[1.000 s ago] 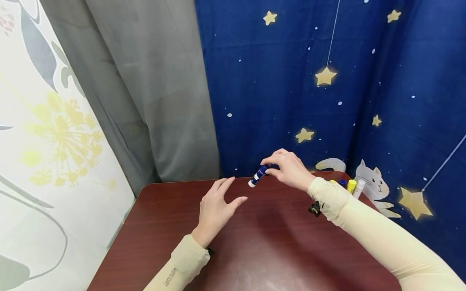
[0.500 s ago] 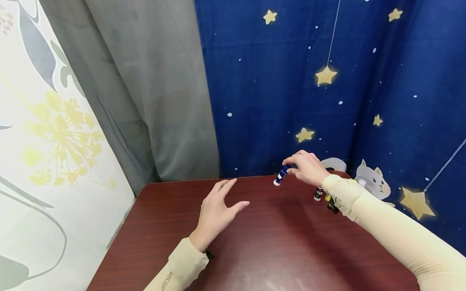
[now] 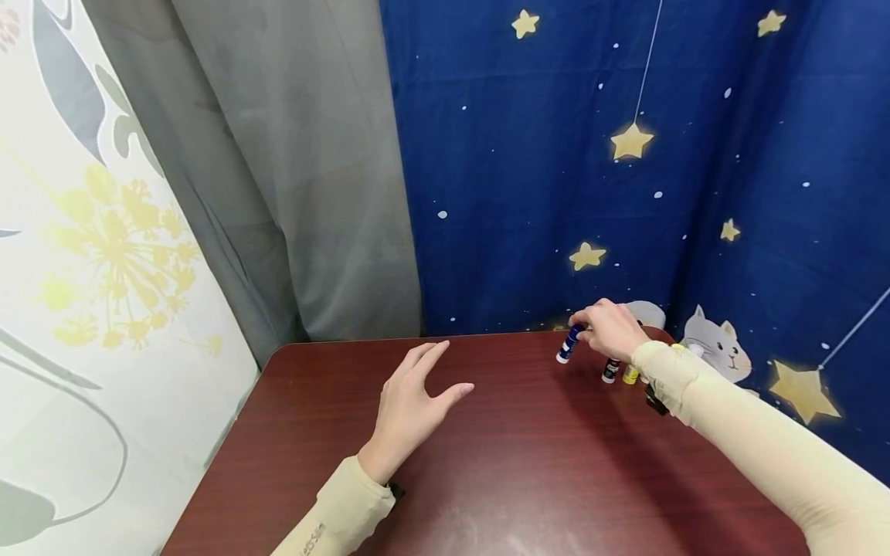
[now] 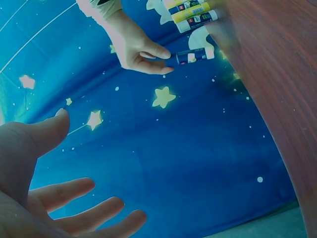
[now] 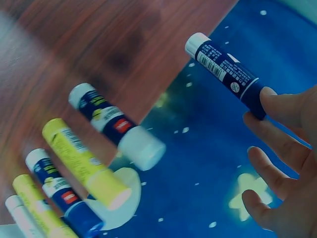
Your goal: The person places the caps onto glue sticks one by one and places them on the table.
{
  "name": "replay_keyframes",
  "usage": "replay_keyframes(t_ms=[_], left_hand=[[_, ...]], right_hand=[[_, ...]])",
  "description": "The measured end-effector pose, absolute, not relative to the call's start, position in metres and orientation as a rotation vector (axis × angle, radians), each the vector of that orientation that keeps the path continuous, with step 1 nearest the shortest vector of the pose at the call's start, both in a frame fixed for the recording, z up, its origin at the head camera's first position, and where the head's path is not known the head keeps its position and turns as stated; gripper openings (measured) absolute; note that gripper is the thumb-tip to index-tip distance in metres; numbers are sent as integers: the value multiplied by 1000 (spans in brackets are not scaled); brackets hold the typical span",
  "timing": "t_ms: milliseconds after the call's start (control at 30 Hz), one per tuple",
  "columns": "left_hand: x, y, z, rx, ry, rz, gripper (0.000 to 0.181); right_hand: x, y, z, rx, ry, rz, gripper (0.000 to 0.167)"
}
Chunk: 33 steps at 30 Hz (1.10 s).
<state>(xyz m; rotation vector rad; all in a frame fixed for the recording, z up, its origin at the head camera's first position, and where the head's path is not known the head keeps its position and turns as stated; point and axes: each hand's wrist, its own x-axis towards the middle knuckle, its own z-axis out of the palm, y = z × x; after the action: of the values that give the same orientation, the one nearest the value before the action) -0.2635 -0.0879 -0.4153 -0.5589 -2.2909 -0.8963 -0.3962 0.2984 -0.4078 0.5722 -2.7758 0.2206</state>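
Note:
My right hand (image 3: 612, 328) pinches a dark blue glue stick (image 3: 568, 345) by its top, between thumb and fingertips. Its white end points down toward the back of the table. In the right wrist view the barcode label of this glue stick (image 5: 223, 72) shows; whether its base touches the table I cannot tell. Beside it stands a row of glue sticks: a dark blue one with a white cap (image 5: 119, 126), a yellow one (image 5: 84, 161), a blue-capped one (image 5: 64, 193) and others beyond. My left hand (image 3: 410, 409) hovers over the table, fingers spread, holding nothing.
The reddish-brown table (image 3: 487, 463) ends at a back edge close to the glue sticks. Behind it hang a blue star-patterned curtain (image 3: 528, 170) and a grey curtain (image 3: 334, 170). A white patterned curtain (image 3: 118, 309) hangs on the left.
My right hand has carried the glue stick rightward and down, close to the row. More of the row now shows under the right forearm. The left hand has stayed almost still.

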Motion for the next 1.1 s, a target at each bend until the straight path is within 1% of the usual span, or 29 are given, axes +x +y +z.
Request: replay_keyframes(t_ms=[367,667,1100], left_hand=[[-264,-88,-418,-561,-2292,-899,70],[-264,-87,-421,-565,-2288,-895,71],[-265,-84,-423,-560,-2322,-916,71]], right_hand=[[-398,321,-426,507,-2870,139,23],[-397,331,-438,564,-2867,84,21],[-392,331,-439,548,-2902,85,22]])
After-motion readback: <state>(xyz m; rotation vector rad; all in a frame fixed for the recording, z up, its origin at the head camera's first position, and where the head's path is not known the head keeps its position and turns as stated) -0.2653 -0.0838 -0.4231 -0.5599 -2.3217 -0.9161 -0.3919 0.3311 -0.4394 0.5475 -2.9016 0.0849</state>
